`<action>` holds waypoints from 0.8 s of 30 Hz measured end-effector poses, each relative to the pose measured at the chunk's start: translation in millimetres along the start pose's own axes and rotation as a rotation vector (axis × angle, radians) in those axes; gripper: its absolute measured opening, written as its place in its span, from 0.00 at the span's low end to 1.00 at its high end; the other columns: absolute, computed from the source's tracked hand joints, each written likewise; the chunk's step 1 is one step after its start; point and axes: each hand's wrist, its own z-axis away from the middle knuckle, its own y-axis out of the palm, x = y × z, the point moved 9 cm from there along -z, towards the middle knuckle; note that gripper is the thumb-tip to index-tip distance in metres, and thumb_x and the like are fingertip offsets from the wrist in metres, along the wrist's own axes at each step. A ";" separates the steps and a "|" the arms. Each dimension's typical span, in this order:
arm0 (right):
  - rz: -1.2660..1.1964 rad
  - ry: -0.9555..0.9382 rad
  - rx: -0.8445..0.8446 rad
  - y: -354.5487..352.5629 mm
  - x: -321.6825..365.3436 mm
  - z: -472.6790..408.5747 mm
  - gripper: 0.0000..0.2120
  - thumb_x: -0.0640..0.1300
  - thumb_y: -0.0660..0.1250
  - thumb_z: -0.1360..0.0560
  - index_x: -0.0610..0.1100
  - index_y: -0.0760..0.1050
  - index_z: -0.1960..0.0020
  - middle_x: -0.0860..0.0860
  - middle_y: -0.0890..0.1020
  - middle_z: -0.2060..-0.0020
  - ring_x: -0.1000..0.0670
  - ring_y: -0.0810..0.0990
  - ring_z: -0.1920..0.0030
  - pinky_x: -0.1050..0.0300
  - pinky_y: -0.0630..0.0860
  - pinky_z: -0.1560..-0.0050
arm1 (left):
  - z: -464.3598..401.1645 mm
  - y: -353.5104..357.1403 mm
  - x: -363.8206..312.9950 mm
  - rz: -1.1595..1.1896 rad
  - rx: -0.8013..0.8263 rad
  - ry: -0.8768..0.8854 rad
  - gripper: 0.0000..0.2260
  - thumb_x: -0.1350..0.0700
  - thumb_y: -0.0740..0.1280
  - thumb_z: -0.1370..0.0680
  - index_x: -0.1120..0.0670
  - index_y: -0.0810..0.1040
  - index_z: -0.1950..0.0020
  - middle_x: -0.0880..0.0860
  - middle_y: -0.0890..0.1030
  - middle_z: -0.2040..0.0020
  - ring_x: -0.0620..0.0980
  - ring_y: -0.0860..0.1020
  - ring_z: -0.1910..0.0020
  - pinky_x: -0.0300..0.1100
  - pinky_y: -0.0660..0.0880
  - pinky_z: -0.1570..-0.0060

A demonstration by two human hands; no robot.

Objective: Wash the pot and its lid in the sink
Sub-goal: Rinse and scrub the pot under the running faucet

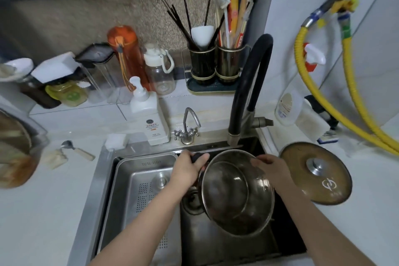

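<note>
A steel pot (234, 192) is tilted toward me over the right side of the sink (108, 170), its inside showing. My left hand (187, 168) is shut on the pot's black handle at its upper left. On the pot's upper right rim rests my right hand (272, 168), fingers over the edge. The brownish glass lid (316, 173) with a metal knob lies flat on the counter to the right of the sink. The black faucet spout (234, 136) hangs just above the pot's far rim; I see no water flowing.
A steel drain tray (140, 188) fills the sink's left half. Behind the sink stand a small tap (189, 127), a white pump bottle (149, 116), bottles and utensil holders (216, 65). A yellow hose (349, 103) runs at the right. A spoon (76, 150) lies on the left counter.
</note>
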 end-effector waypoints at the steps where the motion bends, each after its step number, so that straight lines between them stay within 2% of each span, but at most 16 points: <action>1: -0.007 -0.010 0.031 -0.4 8.1 0.0 0.10 0.49 0.70 0.27 0.44 0.80 0.50 0.50 0.82 0.58 0.50 0.79 0.55 0.59 0.74 0.56 | 7.1 -6.1 -7.2 0.027 -0.028 0.009 0.15 0.47 0.70 0.27 0.58 0.75 0.54 0.50 0.81 0.64 0.50 0.80 0.62 0.43 0.76 0.57; 3: -0.039 -0.014 0.069 -3.6 18.3 -3.8 0.12 0.53 0.68 0.26 0.44 0.80 0.53 0.47 0.83 0.58 0.49 0.80 0.55 0.57 0.75 0.56 | 20.4 -15.8 -17.0 0.081 -0.081 -0.001 0.13 0.47 0.70 0.27 0.55 0.71 0.57 0.47 0.78 0.68 0.44 0.76 0.70 0.35 0.72 0.69; 4: -0.065 -0.010 0.060 -7.6 19.9 -9.1 0.14 0.54 0.66 0.25 0.42 0.79 0.52 0.46 0.83 0.57 0.48 0.80 0.55 0.54 0.76 0.53 | 25.5 -17.9 -21.0 0.109 -0.101 0.001 0.14 0.47 0.71 0.27 0.55 0.70 0.57 0.48 0.78 0.68 0.44 0.76 0.71 0.35 0.72 0.70; 6: -0.085 -0.026 -0.023 -24.4 27.5 -21.5 0.16 0.54 0.64 0.24 0.41 0.77 0.48 0.44 0.82 0.54 0.45 0.79 0.53 0.48 0.77 0.47 | 30.7 -17.8 -30.7 0.069 -0.133 0.039 0.16 0.43 0.71 0.29 0.53 0.69 0.58 0.50 0.78 0.66 0.48 0.77 0.67 0.42 0.74 0.65; 8: -0.048 -0.066 -0.134 -43.4 37.5 -37.2 0.19 0.53 0.64 0.24 0.40 0.73 0.40 0.42 0.80 0.45 0.41 0.78 0.46 0.43 0.75 0.40 | 33.4 -13.9 -39.9 -0.032 -0.149 0.076 0.16 0.41 0.69 0.29 0.50 0.68 0.60 0.49 0.76 0.65 0.48 0.75 0.64 0.44 0.70 0.64; 10: -0.002 -0.087 -0.176 -53.8 46.5 -51.3 0.23 0.50 0.65 0.23 0.38 0.68 0.34 0.41 0.76 0.39 0.39 0.75 0.40 0.45 0.70 0.36 | 33.5 -6.3 -44.7 -0.045 -0.144 0.094 0.16 0.40 0.69 0.29 0.50 0.69 0.60 0.49 0.76 0.65 0.47 0.75 0.64 0.42 0.68 0.65; 12: 0.093 -0.114 -0.187 -56.4 52.6 -66.3 0.22 0.46 0.64 0.22 0.36 0.67 0.32 0.40 0.75 0.38 0.39 0.73 0.37 0.50 0.67 0.38 | 31.7 1.9 -47.1 -0.031 -0.134 0.115 0.16 0.41 0.71 0.30 0.52 0.71 0.59 0.49 0.78 0.65 0.48 0.76 0.64 0.41 0.69 0.64; 14: 0.187 -0.160 -0.204 -55.6 56.9 -78.7 0.16 0.42 0.62 0.22 0.35 0.72 0.37 0.38 0.78 0.41 0.38 0.75 0.39 0.52 0.67 0.44 | 28.9 11.3 -45.5 -0.003 -0.110 0.120 0.15 0.43 0.72 0.30 0.52 0.72 0.60 0.49 0.77 0.66 0.45 0.75 0.66 0.35 0.68 0.66; 15: 0.218 -0.164 -0.225 -56.4 57.9 -83.5 0.15 0.41 0.61 0.22 0.34 0.75 0.39 0.38 0.79 0.42 0.38 0.75 0.40 0.52 0.67 0.44 | 27.5 15.7 -44.0 0.007 -0.103 0.113 0.15 0.44 0.73 0.30 0.52 0.71 0.61 0.49 0.76 0.67 0.44 0.73 0.68 0.31 0.67 0.68; 17: 0.226 -0.131 -0.268 -60.2 52.9 -93.4 0.15 0.40 0.61 0.22 0.35 0.75 0.38 0.39 0.79 0.41 0.39 0.75 0.39 0.53 0.68 0.40 | 26.6 22.1 -40.8 0.013 -0.105 0.109 0.15 0.46 0.73 0.30 0.51 0.69 0.63 0.47 0.74 0.69 0.42 0.71 0.69 0.28 0.67 0.68; 19: 0.240 -0.121 -0.276 -61.5 46.6 -103.0 0.15 0.41 0.61 0.22 0.36 0.76 0.38 0.39 0.79 0.41 0.39 0.76 0.39 0.53 0.69 0.40 | 25.2 27.9 -37.4 0.031 -0.109 0.103 0.15 0.47 0.74 0.30 0.50 0.69 0.66 0.47 0.74 0.69 0.43 0.72 0.69 0.30 0.67 0.68; 21: 0.272 -0.138 -0.274 -61.0 43.4 -111.3 0.14 0.39 0.60 0.23 0.36 0.79 0.41 0.39 0.81 0.44 0.39 0.78 0.43 0.53 0.71 0.45 | 23.3 32.4 -33.5 0.037 -0.107 0.078 0.15 0.46 0.74 0.31 0.51 0.70 0.65 0.46 0.75 0.69 0.43 0.73 0.68 0.31 0.66 0.67; 24: 0.259 -0.147 -0.290 -61.9 41.2 -119.4 0.12 0.37 0.61 0.24 0.34 0.81 0.46 0.38 0.83 0.50 0.39 0.79 0.49 0.57 0.67 0.54 | 21.0 37.4 -27.8 0.045 -0.094 0.040 0.14 0.45 0.73 0.30 0.54 0.77 0.58 0.46 0.79 0.65 0.40 0.76 0.64 0.30 0.68 0.64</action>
